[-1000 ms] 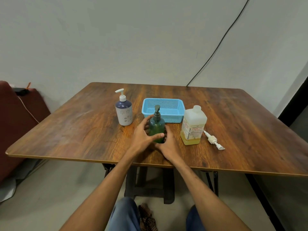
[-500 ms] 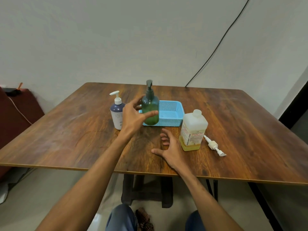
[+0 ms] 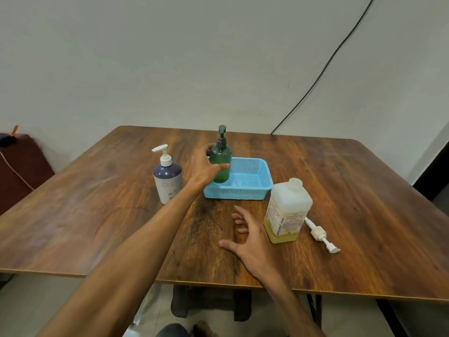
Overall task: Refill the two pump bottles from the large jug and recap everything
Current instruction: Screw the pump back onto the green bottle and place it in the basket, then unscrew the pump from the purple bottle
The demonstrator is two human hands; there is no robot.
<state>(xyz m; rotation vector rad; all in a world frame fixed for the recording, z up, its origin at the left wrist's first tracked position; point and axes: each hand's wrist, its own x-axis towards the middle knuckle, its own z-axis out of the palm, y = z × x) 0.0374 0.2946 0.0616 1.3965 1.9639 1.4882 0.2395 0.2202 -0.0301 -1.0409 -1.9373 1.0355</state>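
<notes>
A brown wooden table stands against a plain pale wall, with a black cable running down the wall to the table's far edge. The person's left hand grips the green bottle around its body, thumb across the front. The bottle is upright with its dark pump on, at the left end of the blue basket. Whether its base rests on the basket floor or hangs just above cannot be told. The right hand is palm down with fingers spread, low over the table just left of the jug. The jug stands capped near the basket's right front corner, with yellow liquid low inside. A loose white pump lies on the table just right of the jug. The white and navy bottle stands left of the basket, pump on.
</notes>
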